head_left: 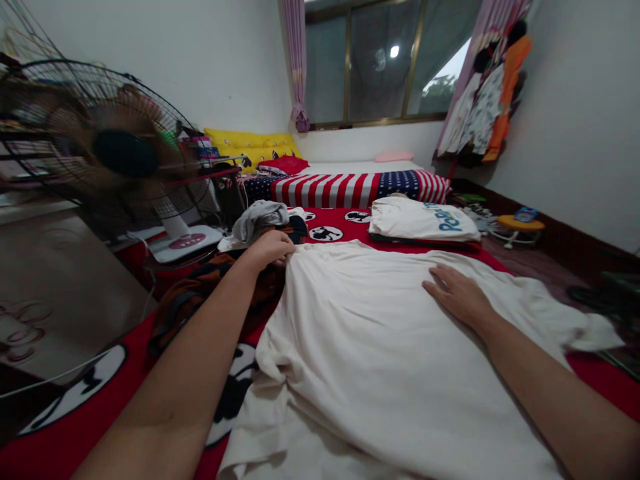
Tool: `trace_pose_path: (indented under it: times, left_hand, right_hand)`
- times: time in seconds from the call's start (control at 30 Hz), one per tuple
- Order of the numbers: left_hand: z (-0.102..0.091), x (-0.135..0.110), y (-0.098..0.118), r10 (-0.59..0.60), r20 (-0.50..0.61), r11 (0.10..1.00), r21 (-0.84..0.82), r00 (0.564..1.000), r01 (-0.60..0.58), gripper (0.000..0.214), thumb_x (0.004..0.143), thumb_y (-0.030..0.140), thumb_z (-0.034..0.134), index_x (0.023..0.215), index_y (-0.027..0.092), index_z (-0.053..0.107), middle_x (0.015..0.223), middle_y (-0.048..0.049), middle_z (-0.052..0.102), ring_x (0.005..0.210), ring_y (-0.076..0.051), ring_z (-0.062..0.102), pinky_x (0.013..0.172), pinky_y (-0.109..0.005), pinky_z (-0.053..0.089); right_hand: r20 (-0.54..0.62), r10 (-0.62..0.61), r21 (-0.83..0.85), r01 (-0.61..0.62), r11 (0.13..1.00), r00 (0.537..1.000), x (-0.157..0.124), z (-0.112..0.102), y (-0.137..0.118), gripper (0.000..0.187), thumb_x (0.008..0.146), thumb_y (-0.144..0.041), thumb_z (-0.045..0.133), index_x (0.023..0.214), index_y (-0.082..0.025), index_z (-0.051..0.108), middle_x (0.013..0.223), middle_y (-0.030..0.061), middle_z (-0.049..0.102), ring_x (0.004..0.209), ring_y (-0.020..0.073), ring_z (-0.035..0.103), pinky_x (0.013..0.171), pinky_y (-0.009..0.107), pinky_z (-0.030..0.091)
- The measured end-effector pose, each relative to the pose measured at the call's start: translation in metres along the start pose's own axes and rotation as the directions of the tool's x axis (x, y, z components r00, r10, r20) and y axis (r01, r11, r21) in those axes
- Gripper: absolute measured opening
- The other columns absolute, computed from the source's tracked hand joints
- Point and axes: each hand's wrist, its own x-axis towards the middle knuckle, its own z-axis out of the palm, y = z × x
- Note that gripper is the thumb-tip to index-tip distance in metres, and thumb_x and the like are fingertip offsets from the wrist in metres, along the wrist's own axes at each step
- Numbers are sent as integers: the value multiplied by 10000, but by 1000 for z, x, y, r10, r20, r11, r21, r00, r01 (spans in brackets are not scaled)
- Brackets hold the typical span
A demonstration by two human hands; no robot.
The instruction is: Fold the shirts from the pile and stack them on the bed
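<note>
Cream fabric, soft and matte, spreads over the surface from its near edge toward the middle: a shirt (380,347), loosely rectangular, with shallow creases fanning below its upper border. One sleeve bunches into thick folds on the left; the other stretches toward the right edge. From where I stand, the person's left hand (273,250) is pinching the shirt's upper left corner, fingers closed on the cloth. Their right hand (460,293) grips nothing, resting palm down on the upper right part, fingers slightly spread. Beneath lies a red blanket (37,457) with black-and-white rounded patches. Near its far right corner sits a flat, squared stack of folded clothes (420,220), the top one white with blue lettering. Along the left edge slump a crumpled grey garment (263,220) and a limp brown-and-dark one (187,287), beside a round wire-caged fan (125,150).
</note>
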Motion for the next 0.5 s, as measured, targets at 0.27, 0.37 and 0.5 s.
trace_pose_path:
  times: [0.27, 0.37, 0.5]
  left_hand:
    - [-11, 4, -9, -46, -73, 995, -88, 996, 40, 156, 695, 198, 671, 596, 149, 561, 410, 44, 475, 349, -80, 427, 376, -177, 300]
    - [3, -8, 2, 49, 20, 966, -256, 999, -42, 154, 710, 244, 715, 747, 136, 611, 527, 29, 571, 450, -96, 551, 466, -182, 415]
    - [36, -30, 28, 414, 438, 839, -524, 798, -147, 487, 707, 381, 771, 1113, 152, 629, 980, -104, 714, 838, -180, 693, 725, -272, 521]
  right_hand:
    - [11, 14, 20, -15, 1000, 1000, -1, -3, -1, 537, 909, -457, 419, 1309, -127, 558, 1467, 150, 448, 1355, 292, 410, 1088, 484, 360]
    - [17, 27, 18, -27, 999, 999, -1, -3, -2, 535, 911, -459, 416, 1313, -136, 556, 1469, 146, 446, 1356, 291, 409, 1087, 481, 360]
    - [30, 27, 13, -27, 1000, 999, -1, -3, -3, 549, 912, -464, 403, 1323, -128, 546, 1477, 144, 436, 1367, 281, 393, 1099, 467, 344]
